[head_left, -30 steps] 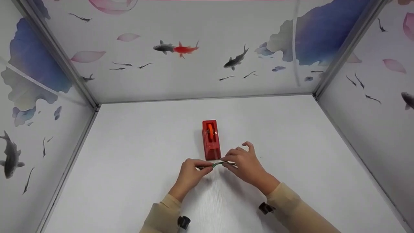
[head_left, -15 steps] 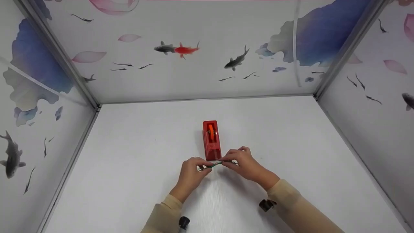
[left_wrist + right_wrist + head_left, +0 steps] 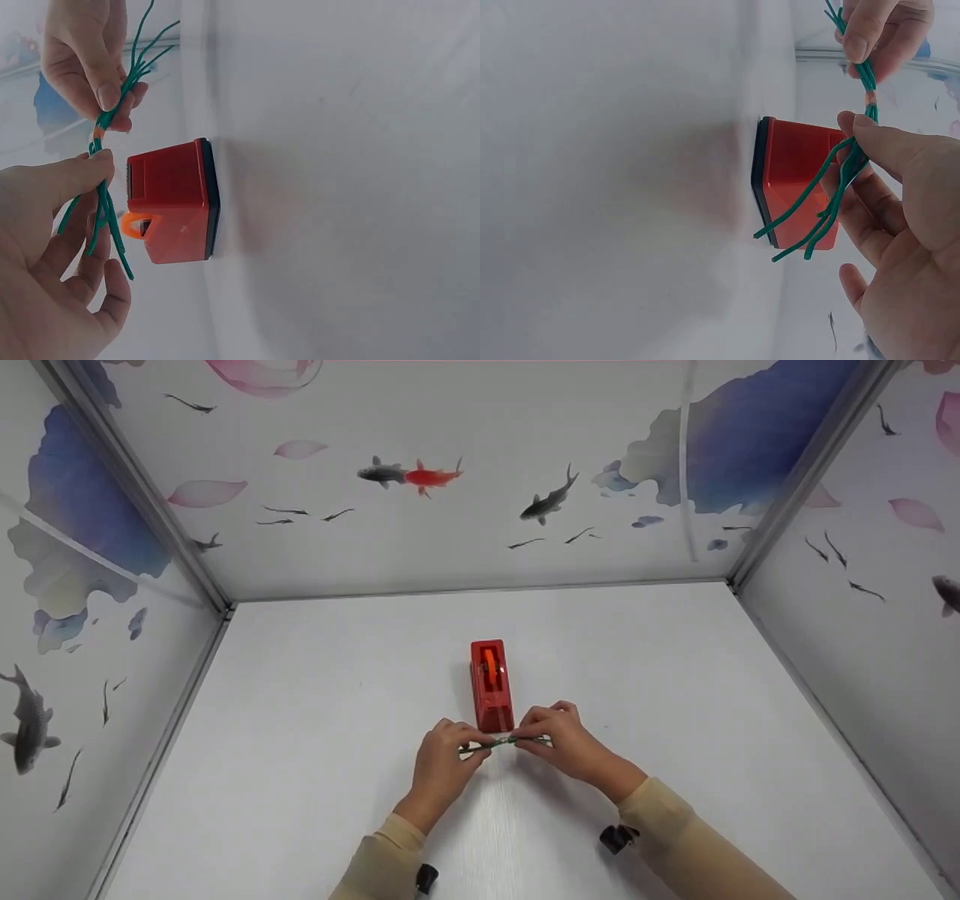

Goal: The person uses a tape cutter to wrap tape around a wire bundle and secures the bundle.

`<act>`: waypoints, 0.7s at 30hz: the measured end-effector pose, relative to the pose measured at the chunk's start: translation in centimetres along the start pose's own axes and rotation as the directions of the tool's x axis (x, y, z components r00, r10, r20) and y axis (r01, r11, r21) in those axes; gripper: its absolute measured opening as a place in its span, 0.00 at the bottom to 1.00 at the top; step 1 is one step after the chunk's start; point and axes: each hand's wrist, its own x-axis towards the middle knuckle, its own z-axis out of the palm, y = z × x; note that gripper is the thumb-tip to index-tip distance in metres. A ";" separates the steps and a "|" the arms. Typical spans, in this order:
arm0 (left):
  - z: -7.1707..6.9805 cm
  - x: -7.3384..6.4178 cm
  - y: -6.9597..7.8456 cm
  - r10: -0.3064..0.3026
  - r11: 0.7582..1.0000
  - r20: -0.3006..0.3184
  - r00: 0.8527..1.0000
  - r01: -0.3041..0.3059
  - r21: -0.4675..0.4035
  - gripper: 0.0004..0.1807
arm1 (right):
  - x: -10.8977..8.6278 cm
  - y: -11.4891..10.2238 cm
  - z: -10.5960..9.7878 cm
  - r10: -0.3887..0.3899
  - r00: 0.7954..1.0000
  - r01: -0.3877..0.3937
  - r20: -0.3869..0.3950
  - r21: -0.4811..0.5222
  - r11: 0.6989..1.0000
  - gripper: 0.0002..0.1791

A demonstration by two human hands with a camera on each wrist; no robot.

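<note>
A bundle of thin green wires [image 3: 505, 742] stretches between both hands, with a narrow orange-brown band [image 3: 98, 133] around its middle. My left hand [image 3: 440, 765] pinches the bundle between thumb and fingertips on one side of the band. On the other side, my right hand [image 3: 568, 746] pinches it the same way. Loose wire ends [image 3: 808, 225] fan out past the fingers of each hand. Right behind the hands stands a red tape dispenser [image 3: 493, 701] with an orange wheel [image 3: 135, 224] inside.
The dispenser rests on a white tabletop [image 3: 330, 682], its narrow end toward the hands. Printed panels with fish and petals [image 3: 427, 476] wall in the back and both sides. Dark wrist cameras [image 3: 619, 838] sit below the sleeves.
The right hand's raised finger has come down beside the others. The wire bundle looks straighter between the hands, which stay in nearly the same place. The dispenser has not moved.
</note>
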 end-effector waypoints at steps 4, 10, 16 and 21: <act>0.0 0.0 0.0 -0.014 0.999 0.022 1.000 0.015 -0.039 0.11 | -0.1 -0.2 0.0 -0.045 0.998 0.043 -0.043 -0.049 0.998 0.12; 0.0 0.2 -0.2 -0.016 0.992 0.065 0.998 0.024 -0.128 0.13 | -0.2 -0.5 -0.3 -0.104 0.989 0.092 -0.101 -0.119 0.989 0.11; 0.1 0.3 -0.5 -0.046 0.985 0.134 0.990 0.067 -0.157 0.13 | -0.4 -0.5 -0.3 -0.194 0.969 0.161 -0.152 -0.204 0.966 0.10; 0.2 0.4 -1.0 -0.034 0.984 0.199 0.979 0.068 -0.165 0.13 | -0.4 -0.5 -0.3 -0.269 0.943 0.215 -0.194 -0.261 0.941 0.09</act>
